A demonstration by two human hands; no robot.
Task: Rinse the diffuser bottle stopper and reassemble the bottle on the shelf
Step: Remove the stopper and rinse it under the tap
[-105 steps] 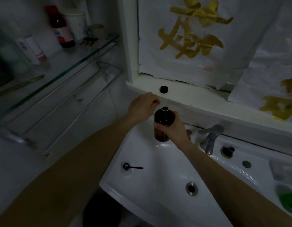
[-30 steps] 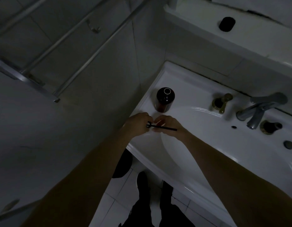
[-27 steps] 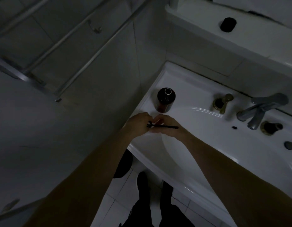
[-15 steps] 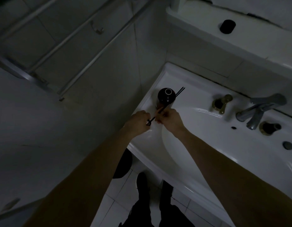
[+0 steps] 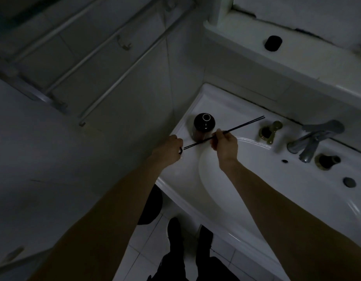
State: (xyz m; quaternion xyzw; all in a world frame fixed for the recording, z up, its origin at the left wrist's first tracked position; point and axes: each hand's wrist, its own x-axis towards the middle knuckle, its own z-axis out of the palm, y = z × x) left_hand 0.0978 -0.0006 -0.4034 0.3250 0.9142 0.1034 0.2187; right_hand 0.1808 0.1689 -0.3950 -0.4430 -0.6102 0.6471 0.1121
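A dark diffuser bottle stands upright and uncapped on the sink's back left corner. My left hand pinches a small black ring stopper at its fingertips. My right hand grips thin black reed sticks, which slant up to the right in front of the bottle. The sticks' lower left end sits right at the ring; I cannot tell whether it is still inside it. A black cap lies on the white ledge above the sink.
The white sink fills the right side, with a metal faucet and a brass fitting at the back. Metal towel rails run along the left wall. Dark shoes stand on the tiled floor below.
The bottle went from my right hand onto the sink corner. Both hands picked up the ringed sticks; my right hand has drawn the sticks up and right, away from the ring in my left.
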